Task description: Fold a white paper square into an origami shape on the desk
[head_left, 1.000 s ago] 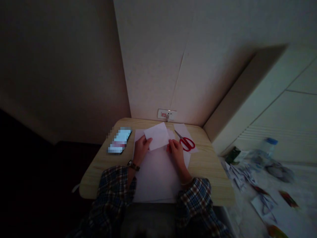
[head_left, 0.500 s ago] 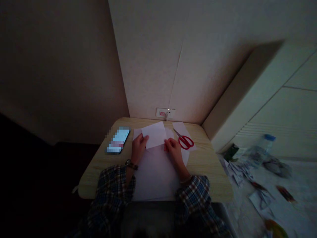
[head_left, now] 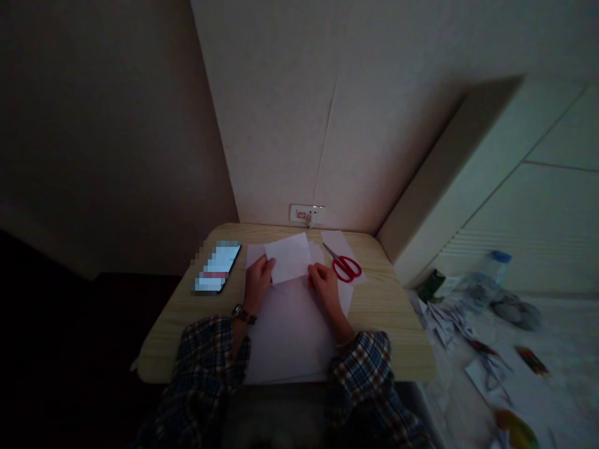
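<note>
A small white piece of paper point(head_left: 287, 259) is held up over larger white sheets point(head_left: 292, 337) on the table. My left hand point(head_left: 259, 279) pinches its left edge between thumb and fingers. At its lower right corner, my right hand point(head_left: 324, 284) has its fingers curled closed on the paper. A small red patch shows under the right fingertips; what it is I cannot make out. Just right of that hand, red-handled scissors point(head_left: 346, 268) lie on a paper strip, blades towards the wall.
The light wooden table point(head_left: 388, 312) stands against the wall. A phone point(head_left: 218, 268) with a lit screen lies on its left side. A wall socket point(head_left: 307, 214) sits above the back edge. To the right, at a lower level, are a plastic bottle point(head_left: 489, 274) and paper scraps point(head_left: 444, 324).
The whole view has shifted slightly, so the table sits a little further left. My right fingers are curled in more tightly at the paper's corner. The left hand keeps its pinch.
</note>
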`<move>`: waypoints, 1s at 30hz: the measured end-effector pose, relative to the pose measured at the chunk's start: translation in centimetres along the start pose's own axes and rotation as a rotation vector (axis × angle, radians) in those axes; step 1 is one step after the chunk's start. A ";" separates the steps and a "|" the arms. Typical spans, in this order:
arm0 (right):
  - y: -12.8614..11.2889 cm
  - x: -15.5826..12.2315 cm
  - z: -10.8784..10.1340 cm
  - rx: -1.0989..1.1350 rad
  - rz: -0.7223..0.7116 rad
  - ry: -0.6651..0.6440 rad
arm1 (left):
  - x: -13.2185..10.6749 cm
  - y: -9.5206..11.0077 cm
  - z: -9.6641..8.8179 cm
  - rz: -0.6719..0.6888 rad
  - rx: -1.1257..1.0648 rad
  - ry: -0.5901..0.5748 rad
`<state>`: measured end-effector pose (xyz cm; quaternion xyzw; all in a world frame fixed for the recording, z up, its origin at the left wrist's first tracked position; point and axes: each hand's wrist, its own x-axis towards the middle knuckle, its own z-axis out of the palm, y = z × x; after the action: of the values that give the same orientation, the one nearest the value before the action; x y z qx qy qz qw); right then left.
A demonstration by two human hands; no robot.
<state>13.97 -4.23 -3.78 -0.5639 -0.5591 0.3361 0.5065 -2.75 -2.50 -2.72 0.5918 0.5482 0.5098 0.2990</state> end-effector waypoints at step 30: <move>-0.2 0.1 0.0 0.204 -0.021 -0.100 | 0.1 0.6 -0.2 -0.114 -0.173 -0.081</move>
<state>13.96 -4.13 -3.60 -0.4861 -0.5526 0.4135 0.5361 -2.71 -2.59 -2.05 0.5517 0.5226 0.5129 0.3995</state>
